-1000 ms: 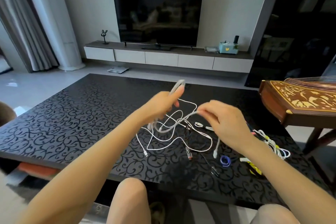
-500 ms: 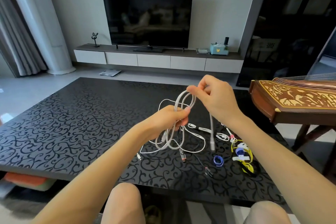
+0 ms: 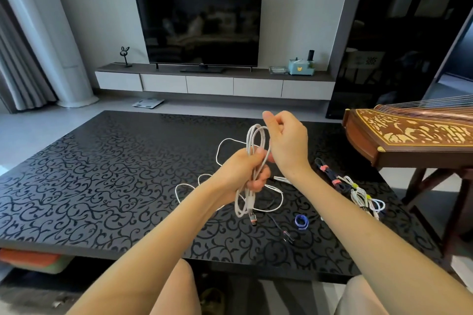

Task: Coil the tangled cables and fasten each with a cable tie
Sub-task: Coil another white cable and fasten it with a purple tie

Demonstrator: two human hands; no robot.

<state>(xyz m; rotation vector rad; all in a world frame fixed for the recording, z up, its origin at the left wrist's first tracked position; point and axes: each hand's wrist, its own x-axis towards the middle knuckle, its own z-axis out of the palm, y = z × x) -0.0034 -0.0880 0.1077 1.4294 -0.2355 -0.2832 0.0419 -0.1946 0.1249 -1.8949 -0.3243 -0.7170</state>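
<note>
View: head, looking down across the table [image 3: 102, 174].
Coil: white cable [image 3: 252, 135] gathered in long narrow loops, held in the air over the table's middle, a little toward the right edge.
Axis: long axis stands near upright. One loop end points up toward the far edge, the other hangs down toward the near edge.
Plug: metal-tipped plug [image 3: 252, 220] at the coil's lower end, tip pointing down.
Left hand: [image 3: 243, 171] fingers wrapped round the coil's waist, gripping all strands together.
Right hand: [image 3: 286, 140] fingers curled, thumb up, pinching a strand at the right side of the top loop.
Loose cable: thin, white [image 3: 217, 152], lies in open curves on the table under and left of the hands.
Tie: blue loop [image 3: 301, 222] flat on the table toward the near edge, right of the plug and apart from it.
Black cable: thin, with a plug end [image 3: 289, 235], lying between plug and tie.
Bundles: black bundle [image 3: 330, 176] with red ties and white bundle [image 3: 363, 197] with yellow ties, by the right edge.
Hidden: the left hand covers the coil's middle, and the right forearm cuts off part of the white bundle.
Unclear: the black cable's run is hard to trace on the dark top. Cannot tell whether the plug touches the table.
</note>
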